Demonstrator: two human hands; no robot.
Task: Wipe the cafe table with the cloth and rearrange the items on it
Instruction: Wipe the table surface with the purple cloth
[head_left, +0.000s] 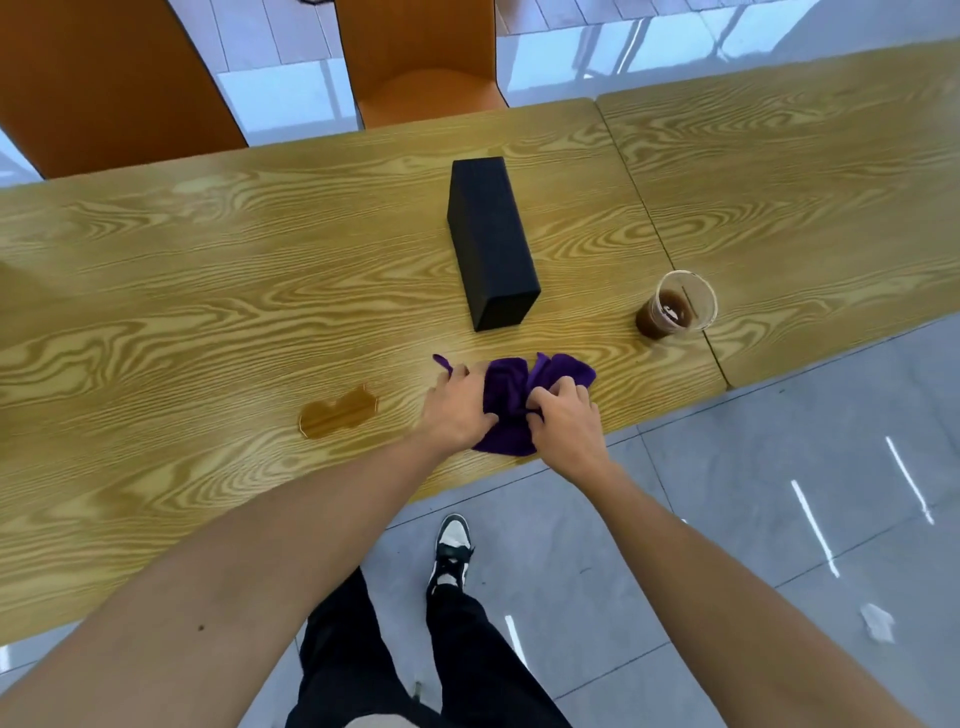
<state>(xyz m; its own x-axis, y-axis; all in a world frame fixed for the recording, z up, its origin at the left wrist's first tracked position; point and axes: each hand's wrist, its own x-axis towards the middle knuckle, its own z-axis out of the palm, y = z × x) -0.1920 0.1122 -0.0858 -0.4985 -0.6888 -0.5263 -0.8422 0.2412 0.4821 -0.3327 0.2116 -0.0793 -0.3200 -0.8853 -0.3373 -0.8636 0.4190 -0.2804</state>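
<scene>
A purple cloth (511, 395) lies bunched near the front edge of the wood-grain table (208, 291). My left hand (457, 410) grips its left side and my right hand (563, 421) grips its right side. A brown liquid spill (337, 413) sits on the table just left of my left hand. A long black box (491, 241) lies behind the cloth. A clear plastic cup (675, 306) with dark drink stands to the right, near the table's corner.
A second wood-grain table (805, 182) adjoins on the right. Two orange chairs (104, 88) (421, 57) stand at the far side. Grey tiled floor lies below the front edge, with my legs and one shoe (452, 551) on it.
</scene>
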